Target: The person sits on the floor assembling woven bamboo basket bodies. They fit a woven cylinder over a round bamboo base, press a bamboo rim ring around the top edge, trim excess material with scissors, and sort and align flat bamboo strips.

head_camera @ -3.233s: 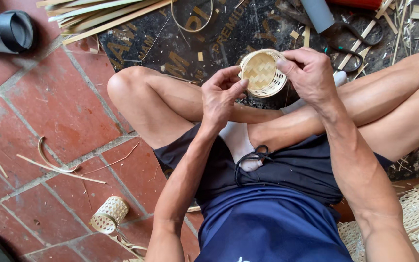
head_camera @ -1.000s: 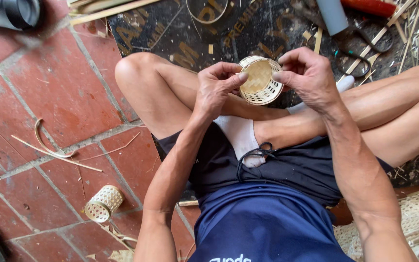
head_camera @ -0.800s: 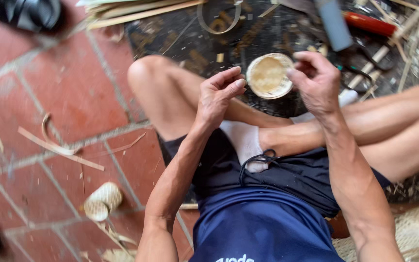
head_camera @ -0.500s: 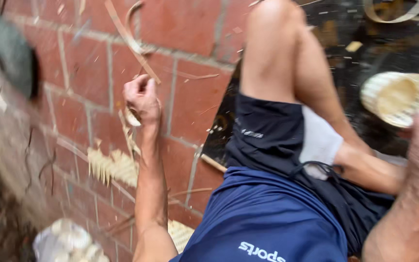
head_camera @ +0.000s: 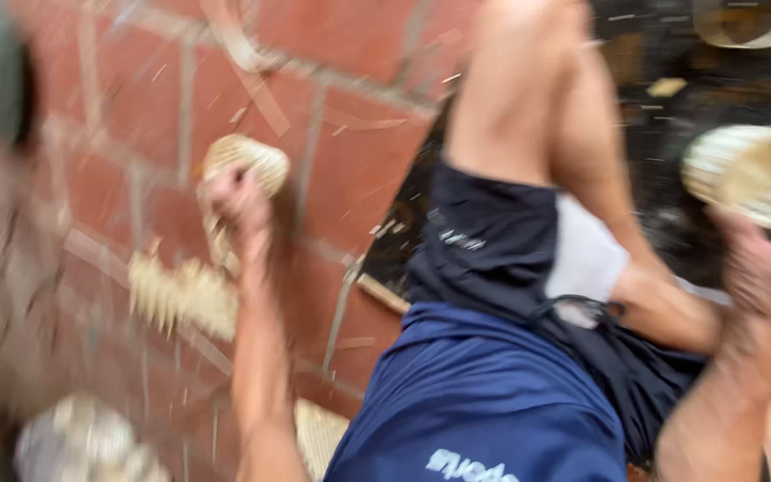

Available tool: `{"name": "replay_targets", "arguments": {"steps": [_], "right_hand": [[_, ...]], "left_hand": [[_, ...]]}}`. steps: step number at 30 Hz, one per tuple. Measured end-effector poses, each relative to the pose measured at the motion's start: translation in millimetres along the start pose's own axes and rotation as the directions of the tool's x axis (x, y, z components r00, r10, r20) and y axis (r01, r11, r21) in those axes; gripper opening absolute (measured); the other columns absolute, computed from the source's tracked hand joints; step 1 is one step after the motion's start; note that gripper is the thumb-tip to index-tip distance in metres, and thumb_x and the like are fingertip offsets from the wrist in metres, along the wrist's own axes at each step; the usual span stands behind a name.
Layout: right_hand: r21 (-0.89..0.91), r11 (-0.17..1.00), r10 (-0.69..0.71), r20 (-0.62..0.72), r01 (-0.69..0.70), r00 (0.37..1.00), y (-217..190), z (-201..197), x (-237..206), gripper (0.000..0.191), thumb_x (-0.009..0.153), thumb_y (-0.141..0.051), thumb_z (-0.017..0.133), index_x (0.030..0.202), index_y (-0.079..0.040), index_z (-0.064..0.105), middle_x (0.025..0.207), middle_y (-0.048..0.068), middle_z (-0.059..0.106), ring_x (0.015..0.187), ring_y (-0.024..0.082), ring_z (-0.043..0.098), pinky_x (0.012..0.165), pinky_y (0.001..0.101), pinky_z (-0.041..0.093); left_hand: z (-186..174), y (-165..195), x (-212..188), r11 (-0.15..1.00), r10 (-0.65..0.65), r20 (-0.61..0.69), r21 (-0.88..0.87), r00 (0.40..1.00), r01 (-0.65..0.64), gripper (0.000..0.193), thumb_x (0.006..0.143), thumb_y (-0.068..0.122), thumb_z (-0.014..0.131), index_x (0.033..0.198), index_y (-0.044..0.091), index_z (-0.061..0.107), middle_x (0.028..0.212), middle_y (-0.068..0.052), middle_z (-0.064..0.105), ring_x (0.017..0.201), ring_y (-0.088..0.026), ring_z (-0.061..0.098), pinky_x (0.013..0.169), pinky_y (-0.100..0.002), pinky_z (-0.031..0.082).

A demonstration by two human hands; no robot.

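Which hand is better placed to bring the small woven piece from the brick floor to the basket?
Left: the left hand already grips the small woven piece, while the right hand holds the basket.

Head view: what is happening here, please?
A person sits on a red brick floor and works with small woven baskets. The right hand holds one round basket up over the dark mat. The left hand reaches out to the side, its grip on a second small basket just above the bricks. Pale woven scraps lie near that hand. The picture is blurred, so finer detail cannot be told.
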State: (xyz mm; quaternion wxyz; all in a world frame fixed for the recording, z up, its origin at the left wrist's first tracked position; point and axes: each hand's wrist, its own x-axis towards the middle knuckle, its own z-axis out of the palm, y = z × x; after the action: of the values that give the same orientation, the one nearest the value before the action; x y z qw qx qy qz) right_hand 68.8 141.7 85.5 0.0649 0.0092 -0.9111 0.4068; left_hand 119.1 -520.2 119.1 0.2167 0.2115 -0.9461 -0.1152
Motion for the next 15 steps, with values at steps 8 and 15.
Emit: {"name": "replay_targets", "arguments": {"steps": [8, 15], "right_hand": [[-0.130, 0.988, 0.047, -0.250, -0.082, 0.967, 5, -42, -22, 0.045, 0.090, -0.021, 0.098, 0.111, 0.003, 0.067, 0.143, 0.022, 0.061, 0.130, 0.036, 0.065, 0.112, 0.0407, 0.054], [-0.101, 0.977, 0.146, -0.332, -0.189, 0.932, 0, -40, -36, 0.093, 0.085, -0.033, 0.101, 0.151, 0.002, 0.044, 0.147, 0.022, 0.062, 0.135, 0.037, 0.063, 0.115, 0.0428, 0.053]], "left_hand": [[-4, 323, -2, 0.621, 0.684, -0.085, -0.452, 0.724, -0.640, 0.022, 0.092, -0.009, 0.080, 0.109, 0.004, 0.073, 0.105, -0.012, 0.067, 0.107, -0.032, 0.066, 0.096, -0.044, 0.056], [99, 456, -83, 0.126, 0.972, -0.047, -0.725, 0.231, -0.677, 0.019, 0.087, 0.005, 0.067, 0.106, 0.006, 0.067, 0.098, -0.008, 0.060, 0.100, -0.027, 0.060, 0.093, -0.043, 0.047]]}}
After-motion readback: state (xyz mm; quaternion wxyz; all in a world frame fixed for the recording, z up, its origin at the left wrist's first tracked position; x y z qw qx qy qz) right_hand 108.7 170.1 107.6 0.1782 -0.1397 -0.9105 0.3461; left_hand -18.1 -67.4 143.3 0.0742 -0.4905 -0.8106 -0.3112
